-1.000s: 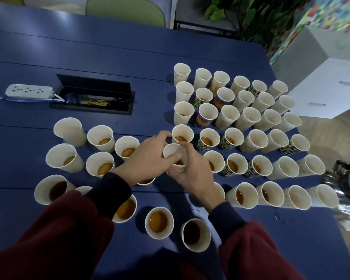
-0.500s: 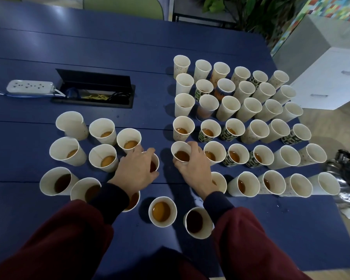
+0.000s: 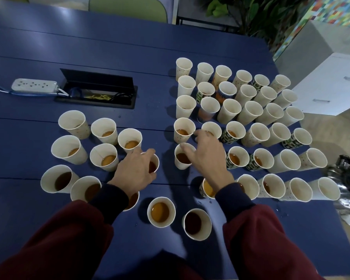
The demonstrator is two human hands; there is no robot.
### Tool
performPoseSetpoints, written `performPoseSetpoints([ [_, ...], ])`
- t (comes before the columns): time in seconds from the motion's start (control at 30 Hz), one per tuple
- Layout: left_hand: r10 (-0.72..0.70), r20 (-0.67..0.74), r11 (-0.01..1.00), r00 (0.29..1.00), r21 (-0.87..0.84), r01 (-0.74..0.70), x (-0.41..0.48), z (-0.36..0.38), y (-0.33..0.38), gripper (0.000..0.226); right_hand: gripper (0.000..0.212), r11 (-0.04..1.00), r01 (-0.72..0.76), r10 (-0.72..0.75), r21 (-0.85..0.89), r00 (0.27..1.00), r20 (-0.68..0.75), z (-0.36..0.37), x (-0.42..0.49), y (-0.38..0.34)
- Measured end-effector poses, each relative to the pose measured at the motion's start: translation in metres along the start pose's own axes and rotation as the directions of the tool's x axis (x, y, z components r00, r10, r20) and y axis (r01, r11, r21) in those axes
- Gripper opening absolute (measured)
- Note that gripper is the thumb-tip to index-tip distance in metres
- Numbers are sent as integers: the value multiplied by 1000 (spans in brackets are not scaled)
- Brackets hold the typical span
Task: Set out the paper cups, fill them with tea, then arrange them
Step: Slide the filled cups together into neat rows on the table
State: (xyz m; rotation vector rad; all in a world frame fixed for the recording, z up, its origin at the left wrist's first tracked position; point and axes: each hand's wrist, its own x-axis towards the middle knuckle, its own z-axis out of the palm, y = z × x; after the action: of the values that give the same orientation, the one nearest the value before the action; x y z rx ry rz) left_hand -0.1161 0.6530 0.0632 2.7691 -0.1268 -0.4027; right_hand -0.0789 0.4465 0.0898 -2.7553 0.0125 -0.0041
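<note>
Two cups are being arranged: the left cup (image 3: 155, 165) is held by curled fingers of the left hand (image 3: 134, 171), and the middle cup (image 3: 180, 161), at ten o'clock of the spread-fingered right hand (image 3: 205, 160), likely needs grasping next.

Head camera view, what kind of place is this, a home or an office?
Likely an office meeting room or break area: a long blue table with a built-in cable box, a power strip, and a white drawer cabinet beside a leafy plant.

Head camera looks steeply down, close over the blue table (image 3: 49, 47).
</note>
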Motion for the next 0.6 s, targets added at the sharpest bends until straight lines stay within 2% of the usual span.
performPoseSetpoints([
  [0.07, -4, -9, 1000, 1000, 9, 4, -1, 0, 1, 65, 51, 998, 51, -49, 47, 998, -33, -2, 21, -4],
  [0.23, -17, -9, 1000, 1000, 17, 18, -1, 2, -1, 66, 72, 988, 144, -132, -55, 975, 179, 20, 71, -14],
  [0.3, -26, -9, 1000, 1000, 3, 26, 0, 2, -1, 67, 70, 982, 160, -135, -101, 967, 215, 25, 82, -14],
  [0.47, -32, -32, 999, 999, -7, 32, 0, 6, -2, 65, 50, 971, 185, -157, -153, 971, 179, 25, 93, -9],
  [0.6, -28, -41, 1000, 999, -12, 27, 2, 8, 0, 63, 66, 972, 202, -167, -121, 953, 252, 19, 96, -3],
])
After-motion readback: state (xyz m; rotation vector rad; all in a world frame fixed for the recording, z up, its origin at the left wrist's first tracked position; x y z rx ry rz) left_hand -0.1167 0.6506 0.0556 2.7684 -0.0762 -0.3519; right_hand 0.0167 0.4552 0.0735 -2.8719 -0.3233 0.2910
